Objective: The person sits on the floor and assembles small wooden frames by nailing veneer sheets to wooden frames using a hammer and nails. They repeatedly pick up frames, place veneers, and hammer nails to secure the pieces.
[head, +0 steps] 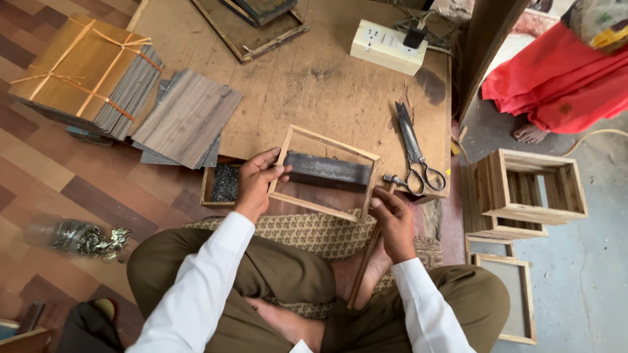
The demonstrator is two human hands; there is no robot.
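Observation:
My left hand [255, 183] grips the left side of a light wooden rectangular frame [327, 140], thumb over its edge. The frame lies on a low wooden workboard [307, 78], around a dark metal block [327, 171]. My right hand [394, 219] is at the frame's lower right corner and holds a small hammer [376, 245] by its long wooden handle, head up near the corner. A small box of dark nails [224, 183] sits just left of my left hand. I sit cross-legged in olive trousers and white sleeves.
Large scissors [413, 147] lie right of the frame. A power strip [386, 46] sits at the board's far edge. Bundled and loose veneer sheets [118, 85] lie left. Stacked wooden frames [523, 189] stand right. A person in red [562, 78] sits beyond. A bag of metal fittings [82, 236] lies at left.

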